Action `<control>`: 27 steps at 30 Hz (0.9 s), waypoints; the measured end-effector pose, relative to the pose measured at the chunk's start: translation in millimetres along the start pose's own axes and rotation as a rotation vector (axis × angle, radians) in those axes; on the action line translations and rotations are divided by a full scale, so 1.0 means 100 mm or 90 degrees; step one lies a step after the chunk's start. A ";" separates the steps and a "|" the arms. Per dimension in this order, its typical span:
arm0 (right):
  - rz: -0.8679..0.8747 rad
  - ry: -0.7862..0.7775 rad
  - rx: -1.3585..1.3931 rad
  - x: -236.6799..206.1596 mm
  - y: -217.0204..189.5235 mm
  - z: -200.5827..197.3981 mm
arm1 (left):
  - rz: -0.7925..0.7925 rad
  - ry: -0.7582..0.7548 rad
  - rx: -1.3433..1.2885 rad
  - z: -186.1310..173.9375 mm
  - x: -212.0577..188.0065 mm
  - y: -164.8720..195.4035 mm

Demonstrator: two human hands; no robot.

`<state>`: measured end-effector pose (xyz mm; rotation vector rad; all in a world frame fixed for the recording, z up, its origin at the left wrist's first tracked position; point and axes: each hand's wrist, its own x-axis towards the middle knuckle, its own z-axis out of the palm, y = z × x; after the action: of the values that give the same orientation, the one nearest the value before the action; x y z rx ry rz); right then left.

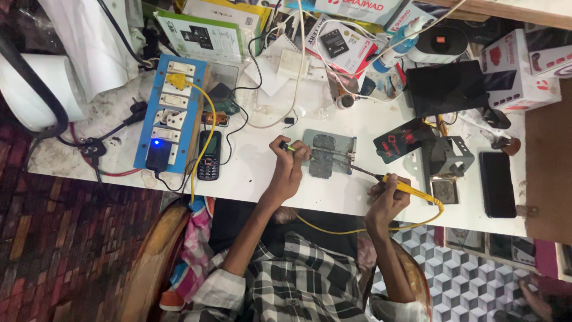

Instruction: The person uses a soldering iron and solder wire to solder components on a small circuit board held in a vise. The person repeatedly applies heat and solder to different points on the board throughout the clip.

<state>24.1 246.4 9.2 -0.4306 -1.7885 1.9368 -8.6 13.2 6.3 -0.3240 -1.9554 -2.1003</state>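
Phone board clamped in a grey holder on the white tabletop
We are bracing it steady: our left hand is pinching tweezers at its edge, our right hand is clenching the yellow soldering iron, tip angling onto it

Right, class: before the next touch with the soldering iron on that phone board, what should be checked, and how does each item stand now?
1. Grip of right hand on soldering iron: ok.
2. Grip of left hand on thin tool: ok.
3. Seating of phone board on grey holder plate: ok.
4. Heat at the iron's tip: cannot tell.
5. Path of yellow cord, hanging off the table edge away from the board: ok.
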 end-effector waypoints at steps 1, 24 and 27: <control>0.003 0.002 0.000 0.00 0.00 0.00 | 0.005 -0.001 0.004 0.00 0.00 0.00; 0.015 0.028 0.031 0.00 0.11 -0.07 | -0.022 0.015 -0.035 0.00 -0.02 -0.05; 0.008 0.018 0.008 0.01 0.10 -0.04 | 0.008 0.003 -0.009 0.00 -0.01 -0.04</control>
<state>23.6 250.0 -1.3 -0.4643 -1.7584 1.9407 -9.3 13.5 2.5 -0.3331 -1.9323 -2.1058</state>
